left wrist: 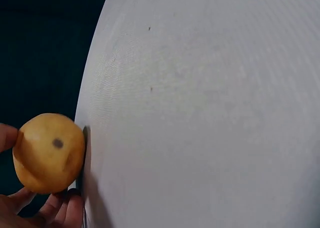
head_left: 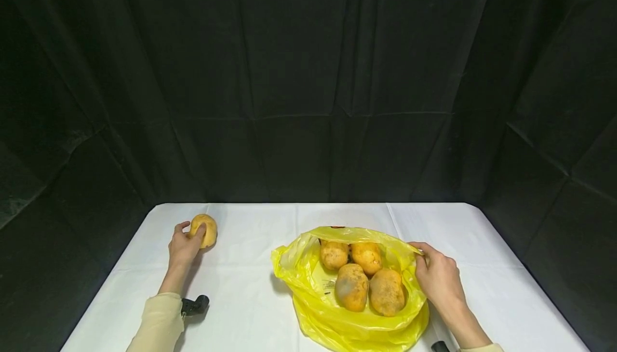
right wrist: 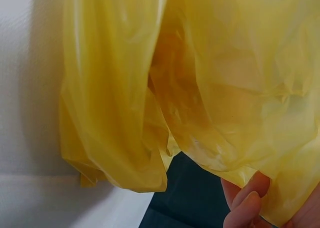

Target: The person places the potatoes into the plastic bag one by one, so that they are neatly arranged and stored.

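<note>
My left hand (head_left: 185, 246) grips a yellow-brown potato (head_left: 208, 232) at the far left of the table. In the left wrist view that potato (left wrist: 49, 153) shows a dark spot, with the thumb on one side and fingers curled at the other. On the right, my right hand (head_left: 440, 277) pinches the rim of a yellow plastic bag (head_left: 347, 333). Its mouth gapes, and several potatoes (head_left: 352, 287) lie inside, some with greyish patches. In the right wrist view, fingertips hold the thin edge of the bag (right wrist: 110, 113); the potatoes are hidden there.
A white cloth (head_left: 250, 287) covers the table. Black drapes (head_left: 289, 84) hang behind it and at both sides. A black wrist-camera mount (head_left: 195, 305) sticks out beside the left sleeve (head_left: 156, 322).
</note>
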Motion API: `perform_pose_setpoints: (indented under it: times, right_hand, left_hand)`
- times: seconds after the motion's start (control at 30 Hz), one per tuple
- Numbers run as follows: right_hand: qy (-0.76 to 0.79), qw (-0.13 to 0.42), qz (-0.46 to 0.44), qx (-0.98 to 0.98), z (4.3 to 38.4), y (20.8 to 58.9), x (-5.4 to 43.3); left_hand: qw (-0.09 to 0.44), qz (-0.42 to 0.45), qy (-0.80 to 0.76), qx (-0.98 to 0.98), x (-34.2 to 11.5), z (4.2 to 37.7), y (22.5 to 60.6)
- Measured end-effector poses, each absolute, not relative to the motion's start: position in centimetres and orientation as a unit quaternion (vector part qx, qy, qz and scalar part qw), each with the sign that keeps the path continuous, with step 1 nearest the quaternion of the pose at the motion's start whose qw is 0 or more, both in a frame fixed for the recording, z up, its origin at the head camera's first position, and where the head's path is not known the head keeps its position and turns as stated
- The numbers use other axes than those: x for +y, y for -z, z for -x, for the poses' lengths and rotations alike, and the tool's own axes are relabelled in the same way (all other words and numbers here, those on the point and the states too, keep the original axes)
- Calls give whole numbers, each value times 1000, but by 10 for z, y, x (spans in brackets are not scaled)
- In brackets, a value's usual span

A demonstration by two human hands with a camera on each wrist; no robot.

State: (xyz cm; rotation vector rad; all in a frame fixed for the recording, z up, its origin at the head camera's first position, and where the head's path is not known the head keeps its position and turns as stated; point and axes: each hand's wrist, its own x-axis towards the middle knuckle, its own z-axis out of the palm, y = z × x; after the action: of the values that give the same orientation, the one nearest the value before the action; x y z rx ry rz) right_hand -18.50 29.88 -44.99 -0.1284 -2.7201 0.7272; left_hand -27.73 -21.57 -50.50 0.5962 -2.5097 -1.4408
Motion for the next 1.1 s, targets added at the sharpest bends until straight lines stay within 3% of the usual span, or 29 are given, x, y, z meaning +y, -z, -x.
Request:
perform_pose_setpoints:
  times: [0.87,1.1]
  right_hand:
    - [-256,171,34,-951,185,451,298]
    - [-255,173,36,-951,184,452,299]
  left_hand:
    - [118,-171,478,-854,-214,254,515]
    - [83,-163,485,-855,-209,247,499]
